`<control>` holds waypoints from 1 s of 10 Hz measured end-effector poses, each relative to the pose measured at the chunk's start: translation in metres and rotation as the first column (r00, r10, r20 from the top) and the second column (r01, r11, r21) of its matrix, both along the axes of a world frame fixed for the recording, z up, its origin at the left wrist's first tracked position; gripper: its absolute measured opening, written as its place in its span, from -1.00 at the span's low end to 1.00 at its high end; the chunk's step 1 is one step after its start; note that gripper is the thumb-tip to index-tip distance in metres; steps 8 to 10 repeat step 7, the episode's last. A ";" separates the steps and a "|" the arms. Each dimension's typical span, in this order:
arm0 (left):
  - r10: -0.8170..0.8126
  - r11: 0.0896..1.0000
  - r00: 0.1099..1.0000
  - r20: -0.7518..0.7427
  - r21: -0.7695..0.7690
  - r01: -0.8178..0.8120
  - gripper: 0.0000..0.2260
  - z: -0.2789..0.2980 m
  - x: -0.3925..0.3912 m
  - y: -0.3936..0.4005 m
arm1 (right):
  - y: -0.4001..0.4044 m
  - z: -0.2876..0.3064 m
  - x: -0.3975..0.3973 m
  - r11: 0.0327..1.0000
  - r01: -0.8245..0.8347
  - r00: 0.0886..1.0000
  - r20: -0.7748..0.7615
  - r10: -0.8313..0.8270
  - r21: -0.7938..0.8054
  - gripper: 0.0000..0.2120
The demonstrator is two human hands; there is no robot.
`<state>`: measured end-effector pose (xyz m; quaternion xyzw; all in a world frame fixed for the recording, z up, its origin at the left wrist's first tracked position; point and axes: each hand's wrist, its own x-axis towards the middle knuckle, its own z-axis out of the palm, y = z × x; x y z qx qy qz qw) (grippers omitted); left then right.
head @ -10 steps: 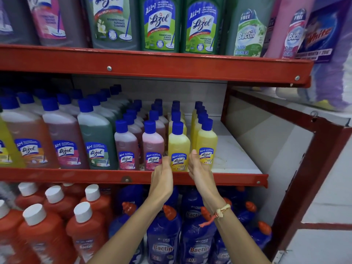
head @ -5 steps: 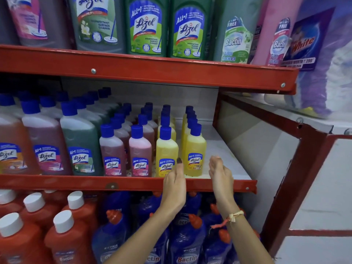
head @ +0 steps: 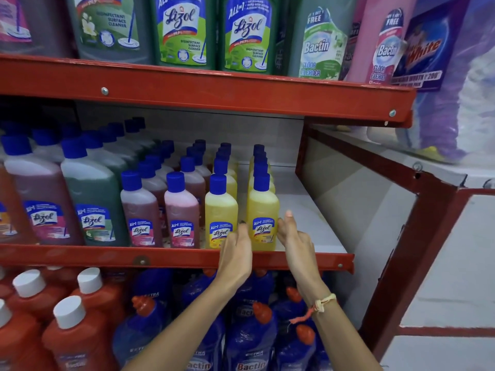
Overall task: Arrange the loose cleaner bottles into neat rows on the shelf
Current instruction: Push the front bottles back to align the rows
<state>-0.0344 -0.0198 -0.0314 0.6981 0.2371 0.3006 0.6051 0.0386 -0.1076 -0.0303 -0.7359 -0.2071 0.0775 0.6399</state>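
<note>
Red-painted metal shelving (head: pixel 187 259) fills our view, its middle board white and smooth. Our left hand (head: pixel 237 253) and right hand (head: pixel 294 236) flank the front yellow bottle (head: pixel 263 212) of the rightmost row; the hands are apart, one on each side of its label, fingers loosely curled. Our right fingertips (head: pixel 288 214) touch its right flank; whether the left fingers press it or merely lie against it we cannot tell. A knotted thread band (head: pixel 318 306) circles our right wrist. The bottle is translucent plastic, flat-shouldered, with a cylindrical blue cap (head: pixel 261 182), standing upright at the shelf's front edge. Just beside it, to the left, stands a second yellow row (head: pixel 221 210), then two rows of pink bottles (head: pixel 182 212), then larger green and pink ones (head: pixel 91 194). Right of our hands the board lies bare. Below, we see orange bottles with white caps (head: pixel 69 311) and blue bottles with orange spouts (head: pixel 251 330); above, large green containers (head: pixel 184 30).
</note>
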 end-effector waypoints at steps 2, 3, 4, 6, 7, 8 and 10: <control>-0.025 1.000 0.999 -0.041 -0.012 0.025 -0.67 -0.006 -0.005 0.005 | -0.006 0.000 -0.008 1.000 -0.013 1.000 -0.007 0.013 -0.007 -0.29; -0.055 0.998 0.998 -0.030 -0.006 0.055 -0.63 -0.006 -0.009 0.004 | -0.008 0.002 -0.011 0.999 -0.021 0.999 0.023 0.022 -0.032 -0.28; -0.089 0.996 0.995 -0.055 0.006 0.089 -0.64 -0.001 -0.014 0.001 | -0.008 0.005 -0.015 0.998 -0.005 0.997 0.073 0.009 -0.055 -0.24; -0.112 0.991 0.991 -0.070 0.062 0.116 -0.72 -0.006 -0.018 0.004 | -0.012 0.011 -0.029 0.999 0.002 0.997 0.082 0.003 -0.055 -0.36; -0.103 0.991 0.994 -0.039 0.086 0.106 -0.70 -0.004 -0.025 0.006 | -0.014 0.018 -0.042 0.996 0.085 0.983 0.167 -0.079 -0.030 -0.48; -0.103 0.991 0.994 -0.039 0.086 0.106 -0.70 -0.004 -0.025 0.006 | -0.014 0.018 -0.042 0.996 0.085 0.983 0.167 -0.079 -0.030 -0.48; -0.103 0.991 0.994 -0.039 0.086 0.106 -0.70 -0.004 -0.025 0.006 | -0.014 0.018 -0.042 0.996 0.085 0.983 0.167 -0.079 -0.030 -0.48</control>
